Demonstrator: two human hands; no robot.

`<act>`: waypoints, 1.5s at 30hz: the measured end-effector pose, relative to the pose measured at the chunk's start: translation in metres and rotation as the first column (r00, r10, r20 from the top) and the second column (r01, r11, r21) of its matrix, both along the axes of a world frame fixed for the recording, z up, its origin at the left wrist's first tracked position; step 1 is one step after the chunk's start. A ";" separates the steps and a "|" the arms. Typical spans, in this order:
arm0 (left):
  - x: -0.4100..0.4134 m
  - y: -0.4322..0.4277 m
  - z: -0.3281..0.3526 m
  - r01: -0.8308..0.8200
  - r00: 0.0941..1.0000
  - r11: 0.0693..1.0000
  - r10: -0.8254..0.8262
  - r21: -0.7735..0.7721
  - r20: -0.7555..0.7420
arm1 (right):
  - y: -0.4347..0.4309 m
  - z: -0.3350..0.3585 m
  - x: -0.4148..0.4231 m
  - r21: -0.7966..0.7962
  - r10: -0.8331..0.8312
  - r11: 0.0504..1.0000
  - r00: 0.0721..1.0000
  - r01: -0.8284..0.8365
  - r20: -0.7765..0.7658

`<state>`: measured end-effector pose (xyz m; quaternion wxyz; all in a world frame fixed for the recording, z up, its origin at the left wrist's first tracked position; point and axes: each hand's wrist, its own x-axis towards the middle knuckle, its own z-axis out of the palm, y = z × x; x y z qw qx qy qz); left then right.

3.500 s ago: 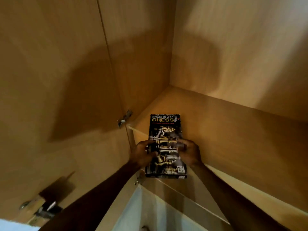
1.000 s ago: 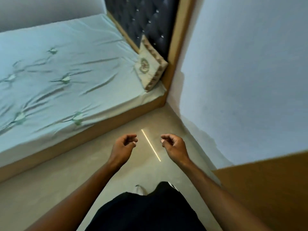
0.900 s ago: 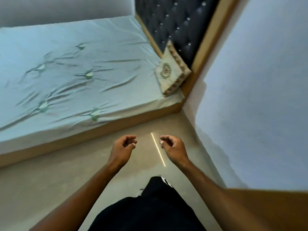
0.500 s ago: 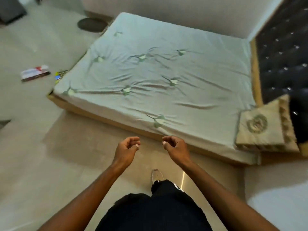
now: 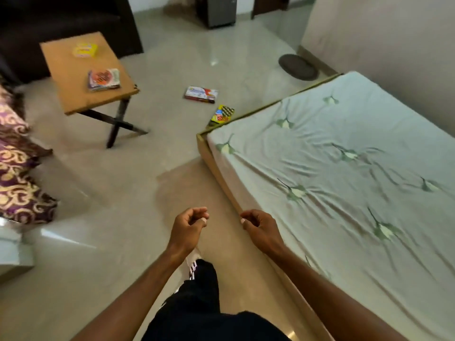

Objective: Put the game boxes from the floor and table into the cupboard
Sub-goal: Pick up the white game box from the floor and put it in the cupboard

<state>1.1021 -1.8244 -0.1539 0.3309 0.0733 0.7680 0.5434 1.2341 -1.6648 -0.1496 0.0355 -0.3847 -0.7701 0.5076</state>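
Four game boxes are in view, where half a second ago only two showed, at the far left edge. The view has swung away from the headboard and cushion, which are gone from the picture, towards the open room. Both hands hang in front of the body as before, and the chess box they held at the cupboard shelf a few seconds back is no longer with them. The left hand (image 5: 188, 228) and the right hand (image 5: 261, 228) are empty, their fingers (image 5: 197, 214) loosely curled and relaxed, with the thumbs near the fingertips.

On the pale glossy tiled floor (image 5: 98, 193), well ahead of the fingers, lies a white-and-red flat box (image 5: 200, 94). Near it, just beside the corner of the low bed with the pale green sheet (image 5: 344, 168), lies a yellow-and-black chequered box (image 5: 221, 115).

Further left, a square wooden table (image 5: 73, 99) with dark crossed legs carries a small yellow box (image 5: 85, 49) towards its far edge. An orange-and-purple flat box (image 5: 104, 79) lies nearer the right edge of the table. All four boxes are well apart from both hands.

Purple cushions with gold swirls (image 5: 17, 183) lie at the left edge.
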 end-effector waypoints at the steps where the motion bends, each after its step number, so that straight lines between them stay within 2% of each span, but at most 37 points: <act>1: -0.022 0.003 0.000 -0.007 1.000 1.000 0.007 0.000 -0.005 | 0.004 0.002 -0.026 0.007 0.026 1.000 1.000 -0.026 -0.002; 10: -0.256 0.035 0.018 -0.119 0.991 0.993 0.120 0.026 -0.066 | 0.052 0.025 -0.286 0.005 0.133 0.991 0.989 -0.133 -0.066; 15: -0.388 0.075 0.014 -0.159 0.983 0.986 0.162 0.040 -0.083 | 0.097 0.012 -0.423 -0.052 0.097 0.993 0.991 -0.102 -0.090; 27: -0.704 0.222 0.021 -0.104 0.988 0.994 0.105 0.019 -0.110 | 0.233 0.009 -0.737 -0.047 0.114 0.992 0.989 -0.118 -0.090; 34: -0.887 0.310 -0.004 -0.041 0.997 0.999 0.042 0.022 -0.071 | 0.327 -0.017 -0.897 -0.056 0.041 0.997 0.997 -0.045 -0.072; 39: -1.026 0.384 -0.017 0.116 0.989 0.993 -0.118 -0.035 -0.086 | 0.389 -0.031 -1.002 -0.095 -0.098 0.991 0.994 0.093 -0.055; 45: -1.157 0.500 -0.015 0.328 0.935 0.937 -0.340 -0.120 -0.102 | 0.461 -0.036 -1.096 -0.126 -0.279 0.954 0.959 0.272 -0.043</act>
